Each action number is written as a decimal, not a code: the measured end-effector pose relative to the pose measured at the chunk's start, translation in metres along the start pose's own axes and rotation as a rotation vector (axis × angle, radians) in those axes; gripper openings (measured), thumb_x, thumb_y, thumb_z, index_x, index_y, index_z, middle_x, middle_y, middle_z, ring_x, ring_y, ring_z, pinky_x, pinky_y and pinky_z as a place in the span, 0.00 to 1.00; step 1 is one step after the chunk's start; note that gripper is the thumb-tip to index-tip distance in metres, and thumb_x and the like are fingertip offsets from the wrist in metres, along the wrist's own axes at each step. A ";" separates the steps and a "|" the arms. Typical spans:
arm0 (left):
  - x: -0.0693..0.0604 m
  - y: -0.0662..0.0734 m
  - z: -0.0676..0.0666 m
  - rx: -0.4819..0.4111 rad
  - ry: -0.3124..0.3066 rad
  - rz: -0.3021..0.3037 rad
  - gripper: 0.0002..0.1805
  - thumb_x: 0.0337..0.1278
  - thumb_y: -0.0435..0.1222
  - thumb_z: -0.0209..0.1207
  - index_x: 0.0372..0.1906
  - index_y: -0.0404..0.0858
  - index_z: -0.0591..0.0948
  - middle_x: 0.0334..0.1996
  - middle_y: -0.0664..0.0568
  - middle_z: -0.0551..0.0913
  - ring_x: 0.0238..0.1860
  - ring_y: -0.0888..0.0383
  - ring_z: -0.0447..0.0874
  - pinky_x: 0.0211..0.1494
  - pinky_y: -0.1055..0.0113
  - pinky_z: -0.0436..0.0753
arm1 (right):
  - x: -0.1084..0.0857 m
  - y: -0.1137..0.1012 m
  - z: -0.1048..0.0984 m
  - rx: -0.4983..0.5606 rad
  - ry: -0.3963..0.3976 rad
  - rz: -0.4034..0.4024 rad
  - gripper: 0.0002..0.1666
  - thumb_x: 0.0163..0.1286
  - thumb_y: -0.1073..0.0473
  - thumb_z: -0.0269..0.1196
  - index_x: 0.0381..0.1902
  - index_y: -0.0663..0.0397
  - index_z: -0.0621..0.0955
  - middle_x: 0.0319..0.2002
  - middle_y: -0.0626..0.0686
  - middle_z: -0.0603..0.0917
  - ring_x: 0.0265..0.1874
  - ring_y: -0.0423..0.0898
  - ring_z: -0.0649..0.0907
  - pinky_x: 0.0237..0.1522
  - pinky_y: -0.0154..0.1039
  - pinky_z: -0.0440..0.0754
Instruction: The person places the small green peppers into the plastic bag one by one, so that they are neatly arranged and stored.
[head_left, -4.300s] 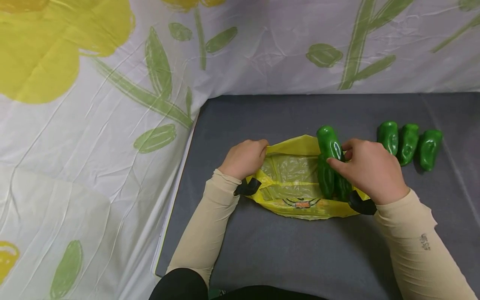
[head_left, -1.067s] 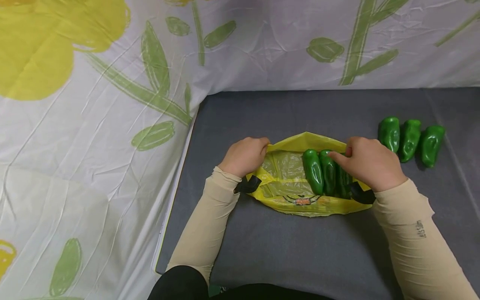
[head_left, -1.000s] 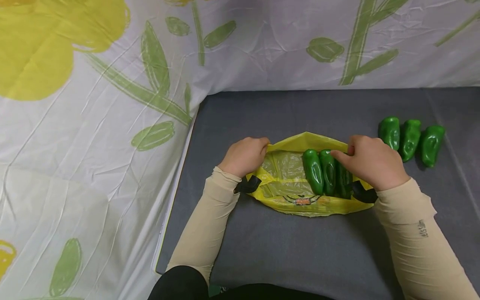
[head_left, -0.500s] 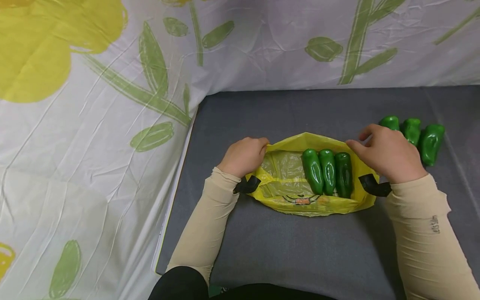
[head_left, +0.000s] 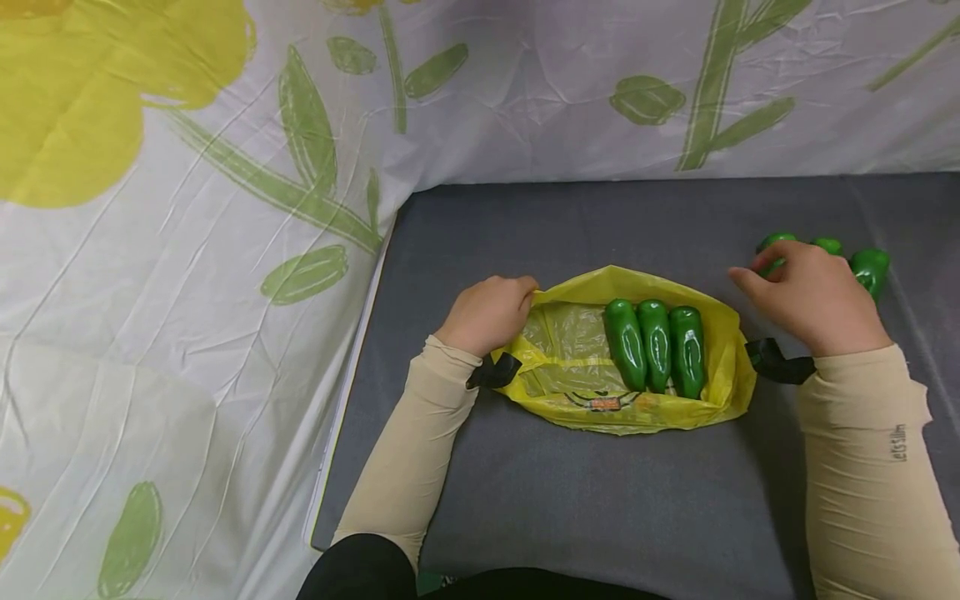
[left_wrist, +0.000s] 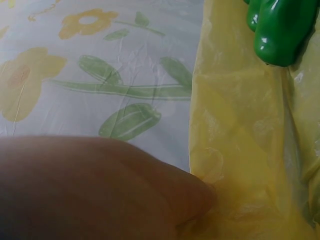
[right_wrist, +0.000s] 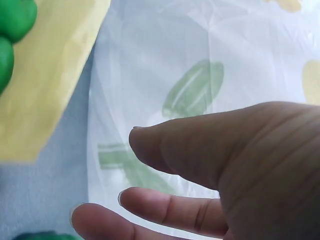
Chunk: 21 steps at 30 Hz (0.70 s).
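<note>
A yellow plastic bag (head_left: 577, 304) lies on the grey table with its mouth spread wide. Inside, toward its right end, three glossy green peppers (head_left: 656, 346) sit side by side. My left hand (head_left: 487, 315) pinches the bag's left rim; the left wrist view shows the thumb (left_wrist: 185, 195) against the yellow plastic. Off the bag's right end, my right hand (head_left: 813, 296) hovers with fingers apart and nothing between them. It partly covers three more green peppers (head_left: 870, 271) on the table. One of these peppers (right_wrist: 45, 236) just shows at the bottom of the right wrist view.
The dark grey table (head_left: 600, 500) runs off to the right. A white cloth with a flower print (head_left: 525, 108) hangs along its back and left sides. Black straps (head_left: 780, 362) circle both wrists.
A pepper from the right hand now lies in the bag with the other two. My right hand has let go and moved right toward the peppers outside. The left hand keeps its hold.
</note>
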<state>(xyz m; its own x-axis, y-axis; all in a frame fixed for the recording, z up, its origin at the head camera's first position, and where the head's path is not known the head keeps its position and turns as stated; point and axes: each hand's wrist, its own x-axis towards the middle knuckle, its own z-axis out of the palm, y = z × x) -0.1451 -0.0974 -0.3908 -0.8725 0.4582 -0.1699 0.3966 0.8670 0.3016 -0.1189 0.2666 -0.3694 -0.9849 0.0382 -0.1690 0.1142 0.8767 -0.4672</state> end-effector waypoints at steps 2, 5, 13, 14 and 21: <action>0.000 0.000 0.000 0.004 0.000 0.000 0.20 0.86 0.37 0.44 0.65 0.44 0.84 0.45 0.52 0.89 0.29 0.58 0.80 0.32 0.63 0.80 | 0.001 0.004 -0.002 -0.001 0.011 0.019 0.41 0.78 0.32 0.55 0.57 0.69 0.78 0.20 0.55 0.81 0.21 0.53 0.79 0.21 0.46 0.73; 0.000 0.000 0.000 0.005 0.000 0.000 0.20 0.86 0.37 0.44 0.65 0.44 0.84 0.45 0.52 0.89 0.29 0.58 0.80 0.32 0.63 0.80 | 0.003 0.010 -0.004 0.007 0.033 0.034 0.38 0.79 0.34 0.56 0.56 0.68 0.79 0.24 0.58 0.83 0.22 0.53 0.80 0.20 0.45 0.73; 0.000 0.000 0.000 0.006 0.003 0.002 0.19 0.86 0.37 0.45 0.64 0.44 0.84 0.45 0.52 0.89 0.29 0.58 0.81 0.33 0.63 0.80 | 0.007 0.025 -0.007 0.008 0.068 0.086 0.36 0.79 0.39 0.56 0.56 0.72 0.78 0.29 0.64 0.84 0.26 0.57 0.81 0.21 0.45 0.73; 0.000 0.000 0.000 0.007 0.003 0.003 0.19 0.86 0.37 0.45 0.65 0.44 0.84 0.46 0.52 0.89 0.30 0.58 0.81 0.33 0.63 0.81 | 0.008 0.028 -0.007 0.008 0.073 0.092 0.36 0.79 0.39 0.56 0.56 0.72 0.78 0.32 0.67 0.85 0.28 0.59 0.82 0.21 0.45 0.73; 0.000 0.000 0.000 0.005 -0.002 0.003 0.20 0.86 0.37 0.44 0.66 0.44 0.83 0.50 0.51 0.89 0.31 0.58 0.82 0.34 0.62 0.81 | 0.011 0.041 -0.008 0.001 0.093 0.132 0.33 0.78 0.44 0.59 0.58 0.73 0.77 0.45 0.74 0.84 0.36 0.66 0.83 0.22 0.48 0.76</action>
<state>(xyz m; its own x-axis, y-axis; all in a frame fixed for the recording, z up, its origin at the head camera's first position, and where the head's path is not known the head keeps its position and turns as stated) -0.1447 -0.0976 -0.3907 -0.8706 0.4613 -0.1709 0.4007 0.8665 0.2979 -0.1258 0.3066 -0.3829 -0.9691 0.1975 -0.1479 0.2437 0.8607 -0.4471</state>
